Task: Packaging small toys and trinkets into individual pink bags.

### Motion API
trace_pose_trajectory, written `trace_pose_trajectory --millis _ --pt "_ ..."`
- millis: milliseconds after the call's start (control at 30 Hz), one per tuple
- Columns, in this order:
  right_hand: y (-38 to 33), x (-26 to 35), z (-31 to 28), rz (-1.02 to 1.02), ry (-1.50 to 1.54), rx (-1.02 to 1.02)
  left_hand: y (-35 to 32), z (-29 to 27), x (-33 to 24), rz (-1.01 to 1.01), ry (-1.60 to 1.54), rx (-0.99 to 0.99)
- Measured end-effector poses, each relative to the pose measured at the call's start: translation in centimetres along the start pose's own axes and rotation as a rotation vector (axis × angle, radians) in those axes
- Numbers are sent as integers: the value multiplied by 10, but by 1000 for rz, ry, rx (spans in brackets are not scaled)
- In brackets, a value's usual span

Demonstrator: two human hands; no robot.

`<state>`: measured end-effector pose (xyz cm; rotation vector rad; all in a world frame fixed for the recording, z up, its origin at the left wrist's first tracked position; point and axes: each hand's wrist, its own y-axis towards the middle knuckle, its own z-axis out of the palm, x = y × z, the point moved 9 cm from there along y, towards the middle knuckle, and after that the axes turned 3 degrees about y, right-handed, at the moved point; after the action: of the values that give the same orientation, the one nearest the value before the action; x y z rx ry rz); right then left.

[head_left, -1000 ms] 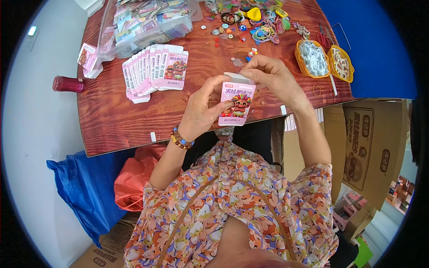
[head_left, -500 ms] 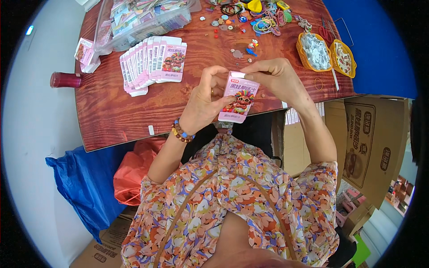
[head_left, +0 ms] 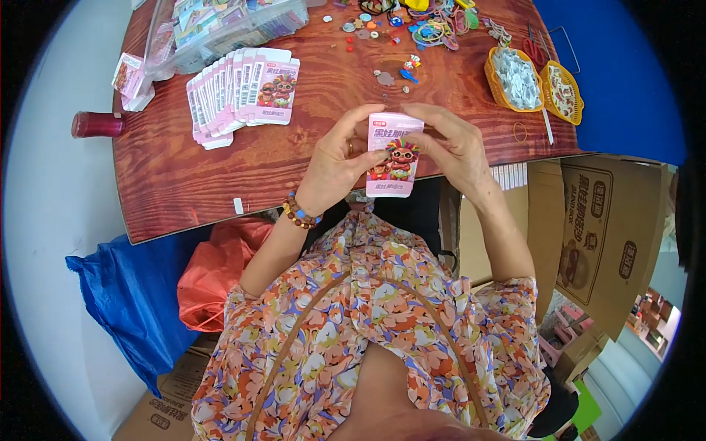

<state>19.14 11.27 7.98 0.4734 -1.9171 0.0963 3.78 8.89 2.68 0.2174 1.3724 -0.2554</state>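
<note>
You've got a pink card (head_left: 394, 156) up in front of you, held in both hands just above the near edge of the table (head_left: 184, 176). Your left hand (head_left: 340, 163) pinches its left side, fingers (head_left: 351, 131) curled narrow over the top corner and thumb pressed on the face beside the small figure. Your right hand (head_left: 454, 151) closes on the right side, fingers wrapped behind the card, thumb on the front by the same figure. The card stands upright, tilted slightly, with a red cartoon figure showing in its middle. A bead bracelet (head_left: 299, 213) sits on your left wrist.

Further out on the table, to your left, a fan of cards (head_left: 243, 92) just like it lies overlapped in a row. Behind that is a clear tray (head_left: 220, 29) with more packets in it. A dark red bottle (head_left: 95, 125) lies at the table's left edge. Straight ahead, loose beads (head_left: 382, 70) are scattered, with coloured bands (head_left: 434, 29) beyond them. To your right, 2 yellow baskets (head_left: 511, 77) stand side by side, touching. Cardboard boxes (head_left: 596, 228) are stacked on the right below the table, and a blue bag (head_left: 125, 294) and a red bag (head_left: 213, 272) sit on the floor to your left.
</note>
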Motion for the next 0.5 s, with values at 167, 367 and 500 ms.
trace_pose_trajectory --millis 167,367,500 --pt "-3 -7 -6 -130 -53 61 3 10 -2 -69 -19 45" --pt "6 -7 -9 -175 2 79 7 9 1 14 78 41" --pt "12 -19 -6 -65 142 72 13 5 10 -63 50 58"
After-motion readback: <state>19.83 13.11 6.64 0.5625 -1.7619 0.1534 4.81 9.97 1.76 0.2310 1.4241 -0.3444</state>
